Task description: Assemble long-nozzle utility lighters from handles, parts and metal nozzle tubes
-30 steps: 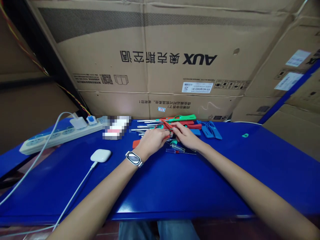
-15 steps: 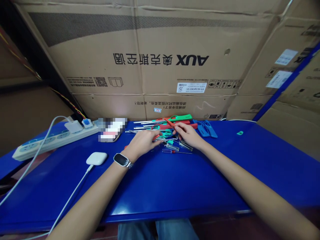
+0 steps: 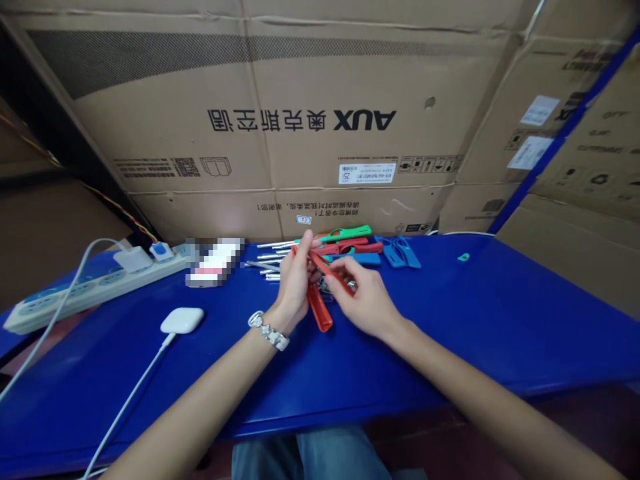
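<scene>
My left hand (image 3: 294, 283) is closed around a hollow orange lighter casing half (image 3: 320, 311), whose open end points down toward me. A second orange lighter casing half (image 3: 326, 267) is pinched in the fingers of my right hand (image 3: 367, 297), slanting close above the first. Just behind my hands lie several long-nosed lighters, among them a green lighter (image 3: 353, 233), a red lighter (image 3: 360, 244) and a blue lighter (image 3: 367, 258), their metal tubes pointing left. Small parts under my fingers are mostly hidden.
Blue casing pieces (image 3: 397, 252) lie right of the lighters, and a small green part (image 3: 463, 257) farther right. On the left are a white earphone case (image 3: 183, 321) with a cable, a pixelated phone-like object (image 3: 215, 263) and a power strip (image 3: 75, 293). A large cardboard box (image 3: 300, 80) stands behind.
My left hand has turned upright, and its orange casing half now shows below it. My right hand has come closer to me with its orange casing half. The view has shifted slightly right.
</scene>
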Tool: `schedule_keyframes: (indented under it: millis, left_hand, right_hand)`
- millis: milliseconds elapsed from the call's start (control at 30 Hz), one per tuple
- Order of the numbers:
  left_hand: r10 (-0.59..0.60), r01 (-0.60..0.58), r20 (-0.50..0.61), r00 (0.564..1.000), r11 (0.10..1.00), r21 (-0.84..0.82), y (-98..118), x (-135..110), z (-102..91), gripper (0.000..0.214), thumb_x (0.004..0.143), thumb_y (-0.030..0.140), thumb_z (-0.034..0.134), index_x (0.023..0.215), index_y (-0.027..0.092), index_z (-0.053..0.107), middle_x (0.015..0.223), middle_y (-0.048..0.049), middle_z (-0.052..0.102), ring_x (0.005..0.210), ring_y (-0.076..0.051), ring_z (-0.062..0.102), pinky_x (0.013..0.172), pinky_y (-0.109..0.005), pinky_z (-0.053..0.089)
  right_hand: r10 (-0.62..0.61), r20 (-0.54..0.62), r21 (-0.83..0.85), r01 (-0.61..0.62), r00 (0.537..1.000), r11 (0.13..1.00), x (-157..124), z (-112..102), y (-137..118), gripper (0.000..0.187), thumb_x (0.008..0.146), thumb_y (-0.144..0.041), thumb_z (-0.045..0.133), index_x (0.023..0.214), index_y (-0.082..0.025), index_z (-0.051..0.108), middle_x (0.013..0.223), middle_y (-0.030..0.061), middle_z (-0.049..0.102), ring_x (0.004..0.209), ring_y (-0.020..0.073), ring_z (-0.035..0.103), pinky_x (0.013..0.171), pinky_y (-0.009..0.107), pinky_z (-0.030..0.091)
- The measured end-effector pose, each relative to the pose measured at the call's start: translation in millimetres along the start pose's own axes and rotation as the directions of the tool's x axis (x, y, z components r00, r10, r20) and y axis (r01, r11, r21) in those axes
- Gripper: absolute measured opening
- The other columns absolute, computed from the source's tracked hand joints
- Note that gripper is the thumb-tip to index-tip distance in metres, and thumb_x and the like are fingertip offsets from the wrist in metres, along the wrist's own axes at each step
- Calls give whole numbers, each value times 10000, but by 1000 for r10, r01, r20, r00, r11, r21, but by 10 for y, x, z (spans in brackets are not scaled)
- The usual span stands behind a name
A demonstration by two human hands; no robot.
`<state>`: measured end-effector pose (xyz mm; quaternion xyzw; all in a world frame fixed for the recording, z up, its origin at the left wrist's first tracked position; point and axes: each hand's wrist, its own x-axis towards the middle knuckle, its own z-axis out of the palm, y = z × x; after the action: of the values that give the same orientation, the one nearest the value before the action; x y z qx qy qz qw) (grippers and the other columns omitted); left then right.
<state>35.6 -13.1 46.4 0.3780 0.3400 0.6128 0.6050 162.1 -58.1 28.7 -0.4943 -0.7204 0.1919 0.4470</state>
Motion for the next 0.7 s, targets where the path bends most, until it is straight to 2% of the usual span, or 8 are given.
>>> schedule_keyframes:
  millis: [100,200,300,400,500,600,700]
  left_hand:
    - [-15,13,-46,999,999,-32,-136,-50,134,417,661,492,818,719,164,568,548,76,428,462,-53,381,462,-196,326]
    - [-30,20,-105,994,995,-98,-219,-39,266,376,689,389,796,656,174,490,548,82,440,457,-48,383,463,-194,318]
    - [-77,57,-116,990,984,-168,-271,8,420,298,773,332,692,649,177,470,567,73,468,459,-51,407,473,-196,338]
    - [-142,121,-69,987,960,-252,-330,64,599,300,817,321,635,636,180,441,587,61,495,483,-55,448,514,-194,384]
    - [-235,223,2,972,919,-326,-412,123,793,354,822,356,644,621,186,408,586,52,505,511,-64,488,558,-199,424]
    - [-246,262,96,965,928,-264,-528,189,960,319,823,377,648,660,176,461,623,33,538,565,-77,538,617,-210,460]
    - [-171,176,140,975,984,-22,-667,262,1030,185,814,315,660,825,163,555,799,-18,637,718,-113,619,694,-233,485]
  right_hand:
    - [53,-1,-219,-52,999,974,-126,16,-105,175,927,-359,528,1055,-257,588,924,18,738,804,215,691,680,305,470]
    - [85,-19,-312,-86,996,946,-205,-45,-108,221,926,-375,517,1112,-267,565,1019,28,739,851,244,701,688,321,469]
    - [94,-21,-350,-95,995,932,-282,-182,-66,349,924,-387,515,1251,-265,515,1151,64,710,928,279,695,732,358,485]
    - [84,-12,-347,-83,996,934,-369,-356,-9,522,897,-335,543,1396,-261,411,1228,92,675,945,286,688,766,385,499]
    - [77,-17,-309,-79,997,948,-433,-528,81,608,850,-272,584,1423,-265,384,1256,94,654,910,260,683,778,383,514]
    - [81,-52,-249,-92,995,964,-419,-706,242,491,863,-243,554,1346,-240,465,1216,88,666,930,232,675,821,369,519]
    - [133,-133,-268,-165,982,949,-288,-911,501,423,873,-250,549,1291,-211,504,1135,86,691,930,226,674,840,360,518]
